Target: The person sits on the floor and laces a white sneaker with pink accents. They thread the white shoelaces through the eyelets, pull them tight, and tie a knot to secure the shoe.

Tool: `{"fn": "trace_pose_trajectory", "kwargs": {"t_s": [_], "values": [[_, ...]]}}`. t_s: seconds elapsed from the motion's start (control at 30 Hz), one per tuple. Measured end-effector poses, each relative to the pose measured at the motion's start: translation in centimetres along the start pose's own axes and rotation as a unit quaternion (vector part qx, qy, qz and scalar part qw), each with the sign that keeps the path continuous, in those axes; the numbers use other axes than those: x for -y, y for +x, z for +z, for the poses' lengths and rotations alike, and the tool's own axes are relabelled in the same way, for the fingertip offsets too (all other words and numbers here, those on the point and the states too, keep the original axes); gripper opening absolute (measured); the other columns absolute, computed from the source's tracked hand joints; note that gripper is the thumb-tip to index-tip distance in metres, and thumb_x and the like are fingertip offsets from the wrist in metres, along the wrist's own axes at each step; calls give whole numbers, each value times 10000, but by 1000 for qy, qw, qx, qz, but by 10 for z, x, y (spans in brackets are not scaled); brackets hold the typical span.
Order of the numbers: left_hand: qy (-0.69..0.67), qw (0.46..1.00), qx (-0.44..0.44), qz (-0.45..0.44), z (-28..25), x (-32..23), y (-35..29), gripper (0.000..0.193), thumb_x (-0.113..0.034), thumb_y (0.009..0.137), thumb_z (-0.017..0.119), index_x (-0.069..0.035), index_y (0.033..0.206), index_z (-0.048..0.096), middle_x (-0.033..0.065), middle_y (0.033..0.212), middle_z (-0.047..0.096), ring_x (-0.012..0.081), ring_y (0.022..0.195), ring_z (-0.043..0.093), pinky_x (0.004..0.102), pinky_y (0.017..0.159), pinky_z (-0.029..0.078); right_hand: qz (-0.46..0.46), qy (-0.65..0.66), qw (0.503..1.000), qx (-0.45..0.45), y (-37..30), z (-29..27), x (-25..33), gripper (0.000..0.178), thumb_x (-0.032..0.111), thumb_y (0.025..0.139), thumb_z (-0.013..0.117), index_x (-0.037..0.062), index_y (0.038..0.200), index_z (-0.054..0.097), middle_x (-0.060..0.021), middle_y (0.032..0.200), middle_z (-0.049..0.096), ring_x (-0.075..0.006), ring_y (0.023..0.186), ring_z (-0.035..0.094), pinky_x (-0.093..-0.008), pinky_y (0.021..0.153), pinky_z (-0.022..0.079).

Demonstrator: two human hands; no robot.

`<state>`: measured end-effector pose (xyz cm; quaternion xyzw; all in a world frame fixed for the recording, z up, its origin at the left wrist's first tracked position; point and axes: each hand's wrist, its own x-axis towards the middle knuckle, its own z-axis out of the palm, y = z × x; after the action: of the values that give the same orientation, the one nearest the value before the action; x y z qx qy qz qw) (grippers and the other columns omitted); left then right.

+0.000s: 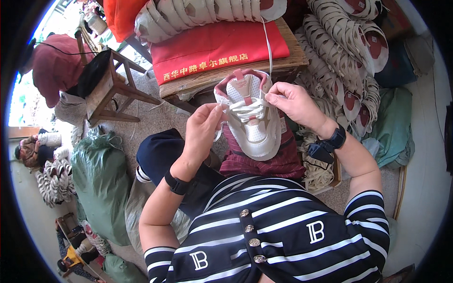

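A white shoe upper with dark pink lining rests toe toward me over a maroon striped cloth at my lap. A white shoelace crosses its tongue in several rows. My left hand is at the upper's left edge, thumb and fingers pinched on the lace, and a loose lace end hangs below them. At the right edge, by the upper eyelets, the fingertips of my right hand are closed together. What they grip, lace or edge, is partly hidden behind the fingers.
Ahead stands a wooden table with a red cloth and a row of nested shoe uppers. More stacked uppers lie at the right. A wooden chair and green sacks are to the left, with people farther off.
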<state>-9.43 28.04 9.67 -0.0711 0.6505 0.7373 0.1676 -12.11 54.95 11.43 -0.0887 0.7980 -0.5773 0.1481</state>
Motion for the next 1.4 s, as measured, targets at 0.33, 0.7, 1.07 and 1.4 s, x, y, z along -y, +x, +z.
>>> {"fn": "trace_pose_trajectory", "kwargs": {"t_s": [0.33, 0.7, 1.07, 1.4], "values": [[24, 1000, 3, 1, 1, 2, 5, 230, -226, 1000, 625, 0, 970, 657, 1, 855, 651, 57, 767, 543, 218, 696, 441, 114, 40, 988, 93, 23, -23, 0, 158, 137, 937, 619, 26, 829, 648, 13, 788, 631, -65, 734, 550, -258, 675, 450], [364, 890, -89, 261, 18, -2, 19, 126, -115, 857, 670, -16, 821, 600, 174, 759, 619, 348, 693, 631, 426, 650, 502, -268, -489, 830, -4, 17, -6, 42, 163, 165, 815, 704, 61, 897, 609, -98, 824, 595, -297, 834, 602, -418, 763, 461], [449, 829, 184, 276, -15, -63, 36, 275, 6, 807, 705, -45, 1059, 607, 92, 1075, 598, 268, 978, 630, 362, 815, 523, -309, -478, 822, -8, 16, 4, 53, 174, 105, 784, 712, 60, 890, 582, -94, 929, 514, -278, 939, 539, -397, 837, 409], [499, 766, 163, 371, -16, -53, 47, 173, -108, 865, 696, -62, 1011, 616, 116, 1003, 598, 321, 937, 614, 403, 817, 508, -215, -430, 876, -27, -6, -7, 35, 128, 96, 831, 691, 53, 861, 574, -100, 900, 526, -283, 809, 563, -390, 761, 427]]}}
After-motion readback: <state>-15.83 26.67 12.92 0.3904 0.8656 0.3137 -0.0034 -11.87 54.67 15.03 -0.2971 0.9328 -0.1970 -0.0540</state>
